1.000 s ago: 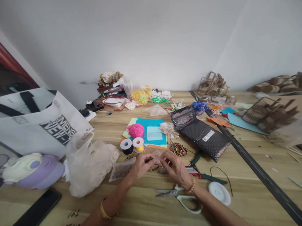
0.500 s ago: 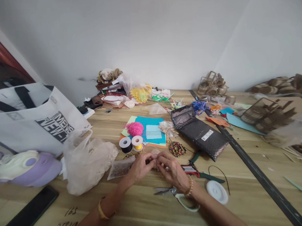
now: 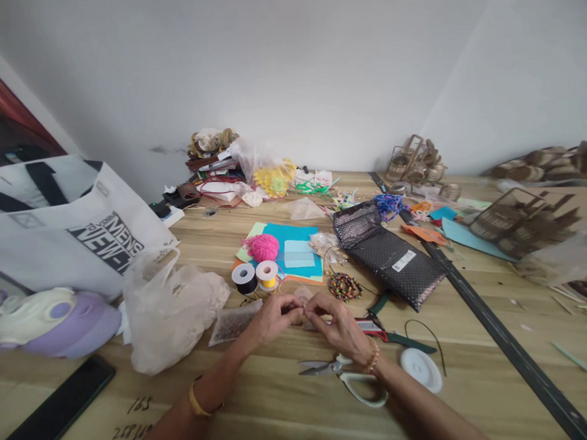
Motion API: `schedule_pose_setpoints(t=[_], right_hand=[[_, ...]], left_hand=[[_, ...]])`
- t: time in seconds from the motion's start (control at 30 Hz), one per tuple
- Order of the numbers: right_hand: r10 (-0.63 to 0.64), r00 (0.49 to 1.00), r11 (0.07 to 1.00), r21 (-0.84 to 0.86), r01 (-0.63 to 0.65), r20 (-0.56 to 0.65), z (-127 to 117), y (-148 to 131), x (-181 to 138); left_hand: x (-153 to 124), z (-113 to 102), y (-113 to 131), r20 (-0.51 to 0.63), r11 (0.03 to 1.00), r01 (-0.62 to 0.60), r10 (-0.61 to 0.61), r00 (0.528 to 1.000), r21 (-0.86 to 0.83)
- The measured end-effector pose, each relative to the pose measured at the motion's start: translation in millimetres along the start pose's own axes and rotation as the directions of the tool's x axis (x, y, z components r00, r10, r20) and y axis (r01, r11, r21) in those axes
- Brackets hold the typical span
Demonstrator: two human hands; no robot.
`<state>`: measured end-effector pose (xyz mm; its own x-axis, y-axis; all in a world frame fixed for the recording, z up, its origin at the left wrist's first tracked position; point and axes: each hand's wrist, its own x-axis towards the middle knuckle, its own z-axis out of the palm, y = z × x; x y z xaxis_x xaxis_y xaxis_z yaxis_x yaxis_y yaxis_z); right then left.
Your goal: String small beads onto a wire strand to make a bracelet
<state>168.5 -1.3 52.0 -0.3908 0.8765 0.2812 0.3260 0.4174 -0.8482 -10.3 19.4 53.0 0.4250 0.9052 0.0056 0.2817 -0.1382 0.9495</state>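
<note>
My left hand (image 3: 277, 316) and my right hand (image 3: 333, 319) meet fingertip to fingertip above the wooden table, both pinched closed. What they pinch is too small to make out; a thin thread seems to run near the fingers. Just behind them lies a small clear round piece (image 3: 302, 295). A bag of small beads (image 3: 236, 322) rests beside my left wrist. Scissors (image 3: 346, 376) with pale handles lie below my right hand, and red-and-green pliers (image 3: 371, 327) are partly hidden behind it. Coiled strings of colourful beads (image 3: 344, 287) sit beyond my right hand.
Black (image 3: 244, 278) and yellow thread spools (image 3: 267, 275) stand by a pink yarn ball (image 3: 263, 247) on coloured paper. A plastic bag (image 3: 173, 309) and phone (image 3: 53, 412) lie left. A black bubble mailer (image 3: 397, 261) and white spool (image 3: 421, 371) lie right.
Both hands have shifted slightly; the right fingers are now straighter and pinched against the left fingertips. More of the scissors and of the round clear piece shows.
</note>
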Motion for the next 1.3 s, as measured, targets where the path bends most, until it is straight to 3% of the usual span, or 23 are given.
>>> schedule_pose_setpoints(t=[0.17, 0.37, 0.8, 1.0, 1.17, 1.3], right_hand=[[0.154, 0.987, 0.962, 0.234, -0.139, -0.048, 0, 5, 2], [0.201, 0.971, 0.900, 0.415, -0.131, -0.129, 0, 7, 5], [0.227, 0.959, 0.863, 0.491, -0.118, -0.168, -1, 13, 7], [0.241, 0.956, 0.875, 0.464, -0.139, -0.167, -2, 12, 9], [0.253, 0.962, 0.875, 0.448, -0.184, -0.100, -5, 11, 9], [0.260, 0.964, 0.857, 0.472, -0.207, -0.049, -10, 5, 8]], left_hand=[[1, -4, -5, 0.114, 0.976, 0.090, -0.068, 0.991, -0.200], [3, -10, -10, 0.122, 0.970, 0.090, -0.063, 0.991, -0.226], [5, -13, -17, 0.071, 0.847, 0.117, -0.093, 0.993, -0.518], [5, -14, -16, 0.121, 0.630, 0.141, -0.074, 0.990, -0.764], [3, -17, -14, 0.169, 0.474, 0.187, -0.081, 0.982, -0.860], [3, -18, -23, 0.187, 0.540, 0.206, -0.091, 0.978, -0.816]])
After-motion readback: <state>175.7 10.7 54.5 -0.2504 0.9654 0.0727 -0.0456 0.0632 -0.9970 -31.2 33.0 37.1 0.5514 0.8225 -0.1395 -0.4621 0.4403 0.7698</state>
